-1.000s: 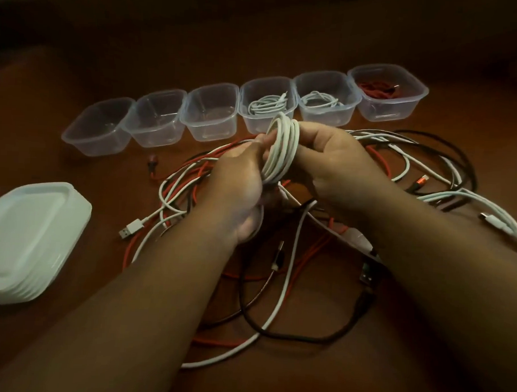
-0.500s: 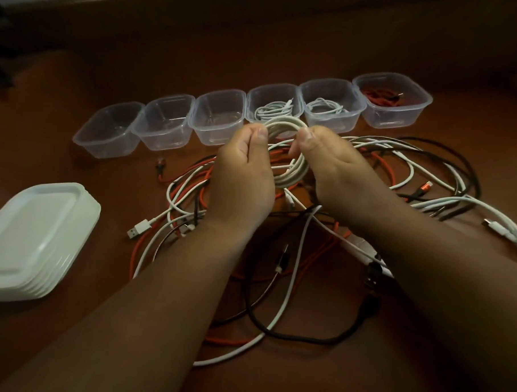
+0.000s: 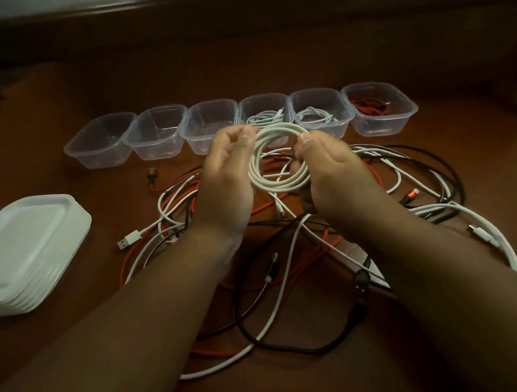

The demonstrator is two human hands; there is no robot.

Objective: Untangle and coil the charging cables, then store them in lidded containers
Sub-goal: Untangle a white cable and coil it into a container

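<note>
A coiled white cable (image 3: pixel 277 183) is held up flat between both hands above the tangle. My left hand (image 3: pixel 227 176) pinches its left side and my right hand (image 3: pixel 332 175) pinches its right side. Beneath them lies a tangle of white, red and black cables (image 3: pixel 287 265) on the brown table. Behind stands a row of clear containers: three on the left hold nothing, such as the one directly behind my left hand (image 3: pixel 208 125), two hold white coils (image 3: pixel 266 117) (image 3: pixel 314 116), and the far right one holds a red coil (image 3: pixel 370 107).
A stack of white lids (image 3: pixel 26 254) lies at the left edge. A white USB plug (image 3: pixel 129 240) sticks out of the tangle toward the lids. Loose cable loops spread to the right edge (image 3: pixel 486 235).
The white coil has turned from edge-on to lying flat and wide open between my hands. The view has shifted slightly; the hands moved a little toward the containers.
</note>
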